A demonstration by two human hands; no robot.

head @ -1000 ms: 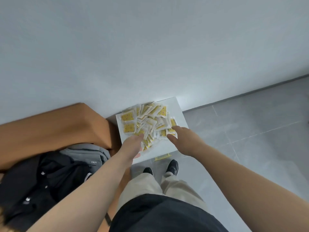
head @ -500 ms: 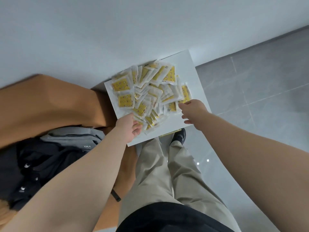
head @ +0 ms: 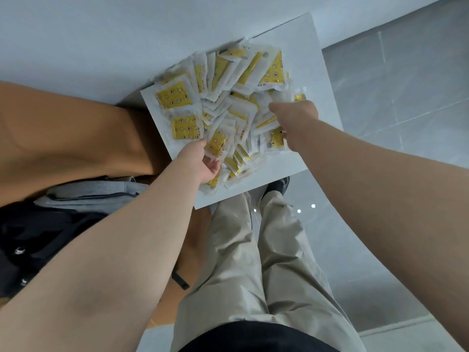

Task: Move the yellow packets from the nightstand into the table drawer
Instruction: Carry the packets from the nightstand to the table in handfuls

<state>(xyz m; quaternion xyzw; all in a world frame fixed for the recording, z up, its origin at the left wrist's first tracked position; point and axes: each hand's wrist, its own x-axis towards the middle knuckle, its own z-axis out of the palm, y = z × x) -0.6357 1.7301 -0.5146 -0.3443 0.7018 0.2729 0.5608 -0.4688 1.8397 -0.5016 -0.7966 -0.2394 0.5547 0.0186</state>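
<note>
White nightstand (head: 317,72) standing against grey wall (head: 101,34), yellow packets (head: 228,110) lying heaped on it, left hand (head: 203,163) pinching packets at pile's near edge, right hand (head: 295,123) curling around packets at right side, packet lettering too blurred to read

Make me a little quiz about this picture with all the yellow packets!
1. True or false: the yellow packets lie in a messy pile on the white nightstand.
2. Where is the right hand? A) on the floor B) at the pile's right side C) in a pocket
3. Which hand touches the pile's near edge, the one by the person's legs?

Key: 1 true; 2 B; 3 the left hand.
</note>
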